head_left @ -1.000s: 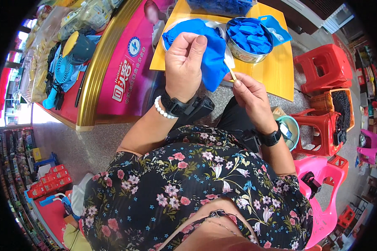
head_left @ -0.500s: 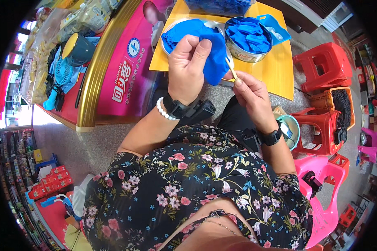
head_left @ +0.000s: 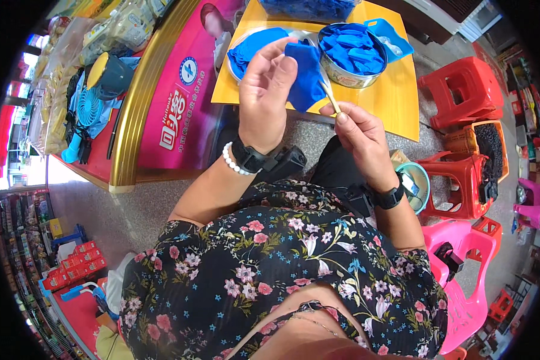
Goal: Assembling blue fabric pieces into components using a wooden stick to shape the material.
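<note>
1. The near edge of the yellow table point(head_left: 396, 105) is overlapped by the work, with the left hand point(head_left: 264, 96) and right hand point(head_left: 361, 135) held at that edge; bare surface is left at the near right corner.
2. The left side is bounded by a gold-trimmed pink counter point(head_left: 162, 90); the right side is bordered by red stools point(head_left: 462, 93), set apart from the table across speckled floor.
3. A thin, soft-looking blue piece point(head_left: 306, 78) is seen at the left fingertips, beside a slender pale stick point(head_left: 328, 90).
4. The stick is pinched between the right fingers; the left thumb and index finger are narrowly parted, and whether the piece is gripped cannot be told.
5. Crumpled blue pieces are heaped in a round tin point(head_left: 354, 80); more are laid on a white dish point(head_left: 237, 72) to its left.
6. Compared with one second ago, the blue piece's lower edge is raised, more of the stick is exposed, and the left fingertips are spread farther apart.
</note>
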